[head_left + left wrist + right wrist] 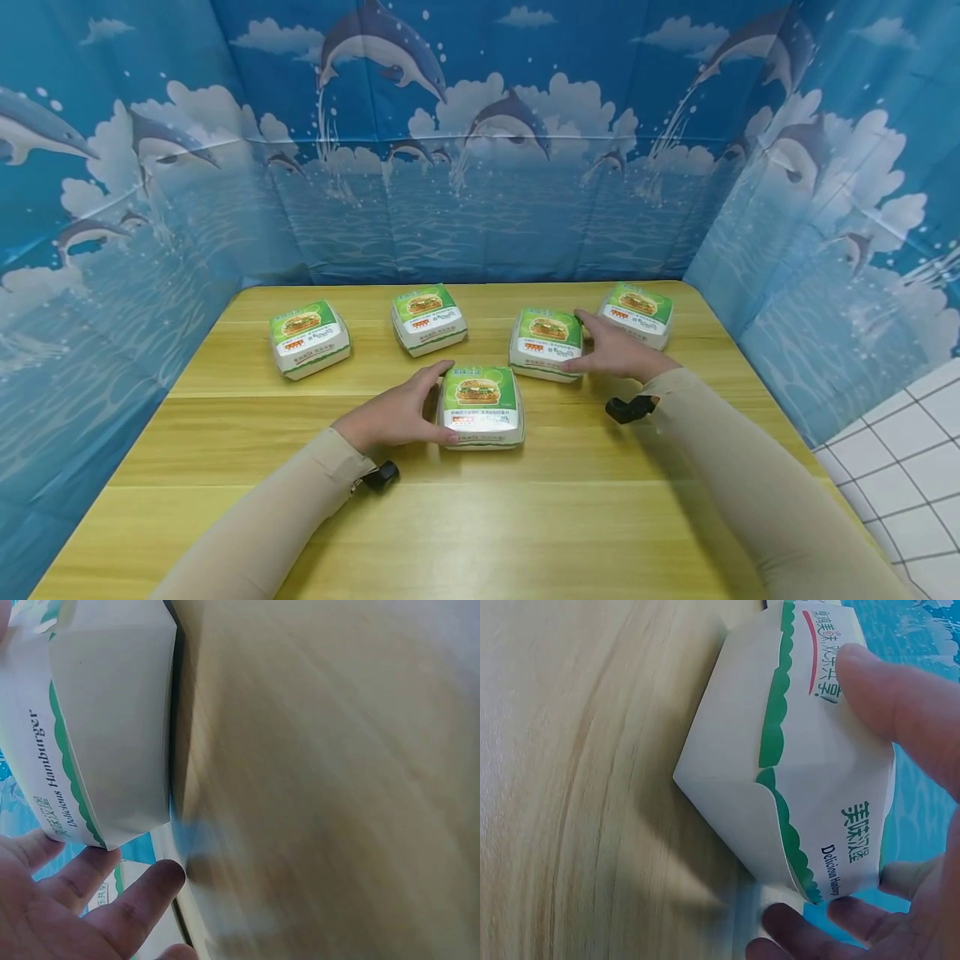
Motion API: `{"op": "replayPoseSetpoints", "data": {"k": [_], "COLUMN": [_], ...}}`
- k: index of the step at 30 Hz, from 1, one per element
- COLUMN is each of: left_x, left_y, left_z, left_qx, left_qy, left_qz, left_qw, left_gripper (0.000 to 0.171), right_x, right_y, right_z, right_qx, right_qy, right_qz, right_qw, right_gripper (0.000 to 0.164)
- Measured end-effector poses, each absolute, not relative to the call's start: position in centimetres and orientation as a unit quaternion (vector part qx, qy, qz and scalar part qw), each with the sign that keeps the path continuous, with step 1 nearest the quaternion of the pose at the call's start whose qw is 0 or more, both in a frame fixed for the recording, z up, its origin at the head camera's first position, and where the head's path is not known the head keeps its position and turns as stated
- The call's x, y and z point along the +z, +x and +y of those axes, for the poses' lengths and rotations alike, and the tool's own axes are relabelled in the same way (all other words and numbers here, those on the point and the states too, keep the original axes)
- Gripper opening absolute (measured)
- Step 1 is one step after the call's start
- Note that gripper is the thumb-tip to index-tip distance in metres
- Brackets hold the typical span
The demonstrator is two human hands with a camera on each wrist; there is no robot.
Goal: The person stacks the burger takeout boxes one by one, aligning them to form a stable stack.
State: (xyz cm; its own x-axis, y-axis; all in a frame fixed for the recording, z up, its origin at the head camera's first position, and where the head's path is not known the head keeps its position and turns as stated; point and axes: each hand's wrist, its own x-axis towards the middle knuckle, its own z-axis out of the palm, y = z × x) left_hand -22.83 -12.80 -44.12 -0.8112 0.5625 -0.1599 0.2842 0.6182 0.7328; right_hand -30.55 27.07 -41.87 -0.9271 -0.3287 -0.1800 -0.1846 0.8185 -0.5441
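Note:
In the head view my left hand (405,410) spans the left side of the nearest hamburger box (482,421), thumb at its front and fingers at its back. The left wrist view shows fingertips against the back side of that white box (112,720). My right hand (622,348) holds another hamburger box (546,337) from its right side, farther back and to the right. Up close in the right wrist view, the thumb (877,690) presses the front of this box (825,765) and the fingers lie at its back. Both boxes have green tops with a burger picture.
Three more hamburger boxes stand toward the back of the wooden table (495,517): one at far left (309,337), one at back middle (427,318), and one at back right (636,312), close behind my right hand. A blue dolphin-print curtain (487,217) surrounds the table.

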Motion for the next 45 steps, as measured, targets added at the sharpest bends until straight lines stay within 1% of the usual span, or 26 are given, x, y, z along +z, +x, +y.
{"op": "replayPoseSetpoints", "data": {"k": [10,15,23,34,45], "left_x": [-44.1,-44.2,-44.2,-44.1,-44.3], "left_y": [-22.8,-22.8,-22.8,-22.8,-22.8], "left_z": [-12.8,-12.9,-12.9,-13.0,-13.0], "left_qx": [0.363,0.367,0.363,0.367,0.370], "left_qy": [0.237,0.236,0.234,0.236,0.240], "left_qz": [0.881,0.880,0.882,0.879,0.878], "left_qw": [0.189,0.191,0.190,0.189,0.186], "left_gripper": [0.126,0.125,0.126,0.126,0.128], "right_x": [-42.2,-42.0,-40.2,-36.8,-35.6], "right_y": [-30.4,-30.2,-29.3,-26.7,-24.2], "right_z": [27.1,27.2,26.9,24.3,21.3], "right_qx": [-0.324,-0.341,-0.367,-0.412,-0.416], "right_qy": [-0.125,-0.124,-0.118,-0.143,-0.184], "right_qz": [0.929,0.924,0.917,0.893,0.880], "right_qw": [0.128,0.120,0.103,0.114,0.135], "right_gripper": [0.130,0.126,0.126,0.124,0.120]}}
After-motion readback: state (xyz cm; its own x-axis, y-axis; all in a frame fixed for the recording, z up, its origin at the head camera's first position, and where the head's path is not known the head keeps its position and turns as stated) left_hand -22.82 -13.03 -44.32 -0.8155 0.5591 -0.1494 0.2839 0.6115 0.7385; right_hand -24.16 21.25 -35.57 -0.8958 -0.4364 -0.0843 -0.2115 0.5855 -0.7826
